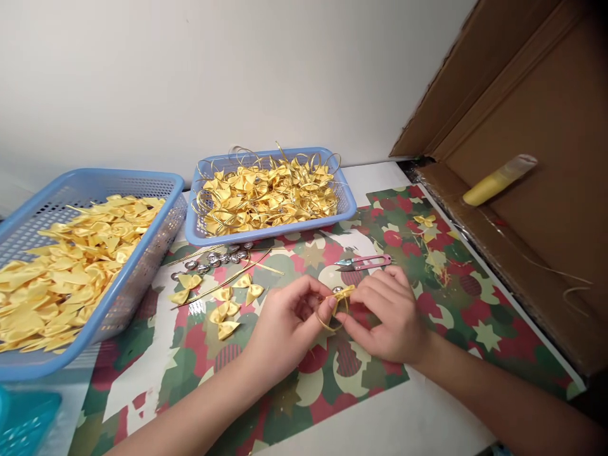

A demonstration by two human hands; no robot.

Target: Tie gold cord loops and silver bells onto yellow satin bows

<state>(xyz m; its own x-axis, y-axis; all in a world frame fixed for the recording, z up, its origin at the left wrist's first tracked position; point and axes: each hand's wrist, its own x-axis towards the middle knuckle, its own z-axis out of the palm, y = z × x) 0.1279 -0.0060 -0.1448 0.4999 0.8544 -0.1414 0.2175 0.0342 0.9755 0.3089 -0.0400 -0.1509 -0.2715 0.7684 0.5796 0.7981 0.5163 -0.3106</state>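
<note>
Between my hands is a small yellow ribbon bow [344,293] with a looped gold cord [329,328] and a round silver bell [337,289]. The thumb and forefinger of my left hand [292,313] pinch the cord at the bow's left side. My right hand [392,310] grips the bow's right end with its fingertips; the exact hold is partly hidden. Just beyond lie pink-handled thread snips [365,263]. Loose yellow bows [225,311], several silver bells [223,257] and straight gold cords [221,280] lie left of my left hand.
A blue basket [270,232] at the back holds bows with gold cords. Another blue basket [108,290] at left is full of plain yellow bows. A cardboard box [527,145] with a yellow tube [496,182] stands at right. Thread scraps [437,263] lie on the patterned sheet [370,373].
</note>
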